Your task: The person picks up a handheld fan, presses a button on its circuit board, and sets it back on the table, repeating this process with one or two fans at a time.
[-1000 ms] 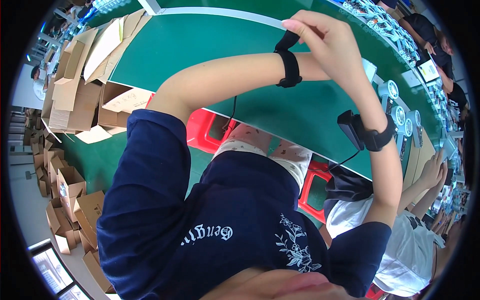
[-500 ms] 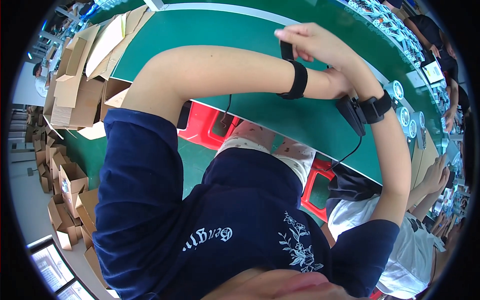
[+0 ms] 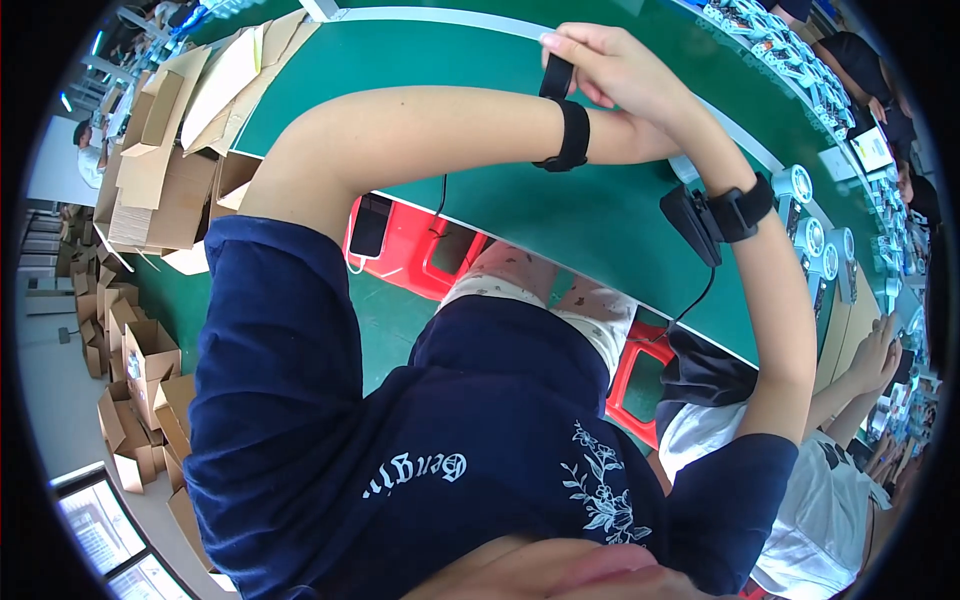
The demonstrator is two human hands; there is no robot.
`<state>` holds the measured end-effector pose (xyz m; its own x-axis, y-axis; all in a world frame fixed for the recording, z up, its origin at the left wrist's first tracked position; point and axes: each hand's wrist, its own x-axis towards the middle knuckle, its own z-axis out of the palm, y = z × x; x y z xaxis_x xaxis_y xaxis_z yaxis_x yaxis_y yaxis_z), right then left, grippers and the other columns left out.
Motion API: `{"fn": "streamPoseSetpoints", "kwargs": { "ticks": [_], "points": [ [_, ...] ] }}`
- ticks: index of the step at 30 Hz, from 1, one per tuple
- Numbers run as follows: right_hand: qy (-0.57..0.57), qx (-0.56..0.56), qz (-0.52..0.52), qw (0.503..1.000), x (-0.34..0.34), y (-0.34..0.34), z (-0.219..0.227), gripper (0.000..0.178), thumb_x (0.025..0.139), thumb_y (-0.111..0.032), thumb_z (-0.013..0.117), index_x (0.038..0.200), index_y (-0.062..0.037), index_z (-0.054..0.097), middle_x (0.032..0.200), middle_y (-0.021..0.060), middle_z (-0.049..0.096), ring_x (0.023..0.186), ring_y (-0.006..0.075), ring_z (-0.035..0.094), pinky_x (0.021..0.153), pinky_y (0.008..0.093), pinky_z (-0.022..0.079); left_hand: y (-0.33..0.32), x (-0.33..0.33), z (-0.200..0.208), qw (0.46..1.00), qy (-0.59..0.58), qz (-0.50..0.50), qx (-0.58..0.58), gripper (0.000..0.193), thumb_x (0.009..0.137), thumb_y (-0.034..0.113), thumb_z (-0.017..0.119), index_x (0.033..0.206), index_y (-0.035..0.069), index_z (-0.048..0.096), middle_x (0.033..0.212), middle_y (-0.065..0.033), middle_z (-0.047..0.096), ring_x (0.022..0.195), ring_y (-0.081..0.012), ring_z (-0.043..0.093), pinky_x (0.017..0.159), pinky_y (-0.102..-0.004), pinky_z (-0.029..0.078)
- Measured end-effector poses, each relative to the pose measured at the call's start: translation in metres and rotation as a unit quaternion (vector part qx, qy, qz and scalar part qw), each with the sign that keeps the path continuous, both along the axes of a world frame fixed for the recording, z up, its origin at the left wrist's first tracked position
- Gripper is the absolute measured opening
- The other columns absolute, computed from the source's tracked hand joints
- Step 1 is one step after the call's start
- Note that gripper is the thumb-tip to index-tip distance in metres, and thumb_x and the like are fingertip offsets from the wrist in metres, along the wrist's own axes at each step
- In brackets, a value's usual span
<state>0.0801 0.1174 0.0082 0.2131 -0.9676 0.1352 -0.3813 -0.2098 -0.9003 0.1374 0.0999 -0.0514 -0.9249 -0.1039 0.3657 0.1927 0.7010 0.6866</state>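
A factory-like assembly workshop: rows of alike pale devices [image 3: 780, 56] line the upper right, co-workers [image 3: 822, 505] fill the right, cardboard boxes [image 3: 152, 215] crowd the left.

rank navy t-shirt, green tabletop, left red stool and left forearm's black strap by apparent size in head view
1. navy t-shirt
2. green tabletop
3. left red stool
4. black strap

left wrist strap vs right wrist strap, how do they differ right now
The left strap has a free end lifted off the arm, pinched in the right hand; the right strap wraps around its wrist with no end held up.
The right strap carries a boxy device with a cable; no such device shows on the left strap.
Both are black and worn around bare skin.
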Motion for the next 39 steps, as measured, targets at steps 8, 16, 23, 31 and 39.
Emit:
{"fn": "streamPoseSetpoints", "kwargs": {
  "ticks": [8, 16, 23, 31, 39],
  "points": [
    [0.222, -0.086, -0.054, 0.97, 0.01, 0.017, 0.014, 0.042, 0.086, -0.041, 0.06, 0.089, 0.0003, 0.059, 0.068, 0.0066, 0.059, 0.061, 0.0146, 0.054, 0.054, 0.0302, 0.043, 0.0, 0.006, 0.021, 0.964, 0.054, 0.021, -0.26, 0.029, 0.091, 0.025, 0.047, 0.111, 0.004, 0.05, 0.106, -0.0073, 0.055, 0.096, -0.0145, 0.054, 0.081, -0.0271, 0.039],
    [0.147, -0.011, -0.154, 0.977, 0.04, 0.081, 0.011, 0.035, 0.086, -0.034, 0.064, 0.099, -0.0026, 0.056, 0.066, 0.0003, 0.049, 0.054, 0.0084, 0.045, 0.049, 0.023, 0.036, -0.022, -0.015, -0.01, 0.848, 0.245, 0.094, -0.46, 0.023, 0.075, 0.014, 0.064, 0.091, 0.006, 0.051, 0.081, -0.0047, 0.058, 0.062, -0.016, 0.061, 0.046, -0.0269, 0.045],
    [-0.165, 0.17, -0.235, 0.943, 0.061, 0.075, 0.005, 0.032, 0.087, -0.032, 0.063, 0.095, -0.0026, 0.054, 0.06, -0.0059, 0.038, 0.049, 0.0047, 0.032, 0.044, 0.0192, 0.026, -0.039, -0.032, -0.021, 0.751, 0.094, 0.132, -0.64, 0.024, 0.07, 0.012, 0.065, 0.082, 0.01, 0.045, 0.065, -0.0037, 0.052, 0.05, -0.0164, 0.058, 0.038, -0.0281, 0.043],
    [-0.274, 0.148, -0.079, 0.947, 0.044, 0.074, -0.022, 0.021, 0.09, -0.026, 0.059, 0.097, -0.007, 0.052, 0.06, -0.0079, 0.035, 0.049, 0.002, 0.027, 0.045, 0.019, 0.019, -0.051, -0.028, -0.022, 0.805, 0.082, 0.167, -0.563, 0.02, 0.071, 0.012, 0.065, 0.083, 0.007, 0.05, 0.07, -0.0064, 0.061, 0.057, -0.02, 0.063, 0.043, -0.0283, 0.047],
    [-0.323, 0.124, -0.011, 0.938, 0.032, 0.078, -0.045, 0.016, 0.092, -0.023, 0.056, 0.097, -0.0083, 0.051, 0.059, -0.0086, 0.035, 0.05, 0.0008, 0.028, 0.047, 0.0184, 0.02, -0.044, -0.014, -0.009, 0.832, 0.004, 0.208, -0.515, 0.02, 0.069, 0.01, 0.066, 0.084, 0.006, 0.054, 0.072, -0.0092, 0.064, 0.062, -0.0217, 0.066, 0.048, -0.0283, 0.05]
  ]
}}
